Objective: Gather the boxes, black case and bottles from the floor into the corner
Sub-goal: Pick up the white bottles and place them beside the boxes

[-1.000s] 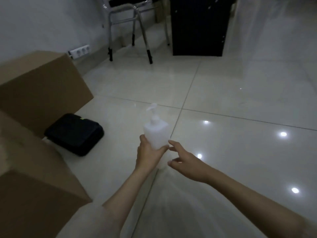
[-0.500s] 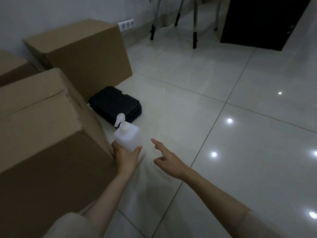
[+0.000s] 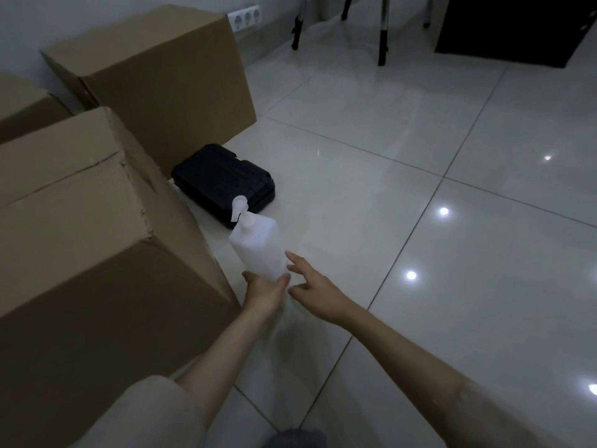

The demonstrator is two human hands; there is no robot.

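Note:
My left hand [image 3: 263, 291] grips the base of a white pump bottle [image 3: 256, 242], held tilted above the floor beside the near cardboard box [image 3: 87, 240]. My right hand [image 3: 315, 291] hovers just right of the bottle with fingers spread, a fingertip close to its side. A black case [image 3: 223, 182] lies flat on the tiles just beyond the bottle, against the far cardboard box [image 3: 168, 79]. A third cardboard box [image 3: 22, 105] shows at the left edge by the wall.
A white wall with a socket strip [image 3: 244, 17] runs behind the boxes. Metal chair legs [image 3: 382, 33] and a dark cabinet [image 3: 513, 27] stand at the top. Glossy white floor tiles [image 3: 452, 253] spread to the right.
The view has closed in on the boxes and case. My left hand has carried the bottle toward the case, and my right hand has come back close to the bottle.

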